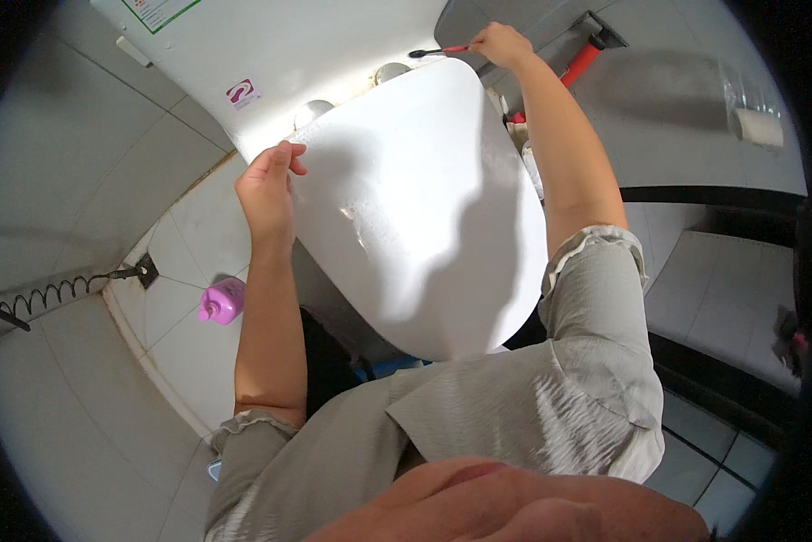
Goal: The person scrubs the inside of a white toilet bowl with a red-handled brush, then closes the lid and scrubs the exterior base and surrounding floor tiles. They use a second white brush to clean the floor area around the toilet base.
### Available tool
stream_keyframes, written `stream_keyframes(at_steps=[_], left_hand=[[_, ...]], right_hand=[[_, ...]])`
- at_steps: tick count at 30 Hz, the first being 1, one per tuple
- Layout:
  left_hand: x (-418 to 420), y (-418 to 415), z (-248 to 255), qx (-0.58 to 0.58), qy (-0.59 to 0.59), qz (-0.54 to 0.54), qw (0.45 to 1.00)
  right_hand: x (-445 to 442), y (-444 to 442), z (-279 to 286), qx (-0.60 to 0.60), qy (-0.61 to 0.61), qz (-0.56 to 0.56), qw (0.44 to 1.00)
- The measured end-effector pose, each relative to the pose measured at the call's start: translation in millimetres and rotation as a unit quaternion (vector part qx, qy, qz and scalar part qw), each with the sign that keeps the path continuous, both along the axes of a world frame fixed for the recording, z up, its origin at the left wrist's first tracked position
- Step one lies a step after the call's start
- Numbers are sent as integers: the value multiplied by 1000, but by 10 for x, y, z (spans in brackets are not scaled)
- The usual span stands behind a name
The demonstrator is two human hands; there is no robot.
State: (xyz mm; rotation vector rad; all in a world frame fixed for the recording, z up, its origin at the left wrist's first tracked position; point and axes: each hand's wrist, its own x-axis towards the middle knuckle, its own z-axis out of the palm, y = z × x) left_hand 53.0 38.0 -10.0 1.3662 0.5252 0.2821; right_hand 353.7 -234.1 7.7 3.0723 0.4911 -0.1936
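In front of me is a toilet with its white lid [412, 203] down, wet with small droplets and suds. My right hand [504, 46] grips the red handle of a toothbrush [440, 51]. The brush's dark head points left, at the gap between the lid's rear edge and the white tank [311, 40]. Two round hinge caps, a left one [313, 113] and a right one [392, 73], show along that gap. My left hand [270, 179] is at the lid's left rear edge, fingers loosely curled, with nothing visible in them. Whether it presses on the lid is unclear.
A pink bottle [223, 300] is on the tiled floor to the left. Beyond it, a coiled black cord [46, 293] runs along the wall. At upper right are a red-handled tool [585, 57] and a clear plastic container [751, 108]. A dark-framed rack [717, 271] stands at right.
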Motion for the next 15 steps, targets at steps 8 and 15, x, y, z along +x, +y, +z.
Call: stream_keyframes(at_steps=[8, 15], left_hand=[[-4, 15, -1, 1, -9, 4, 1000], [-42, 86, -12, 8, -54, 27, 998]], right_hand=[[-80, -137, 47, -28, 28, 8, 999], [-816, 295, 735, -67, -54, 115, 990]])
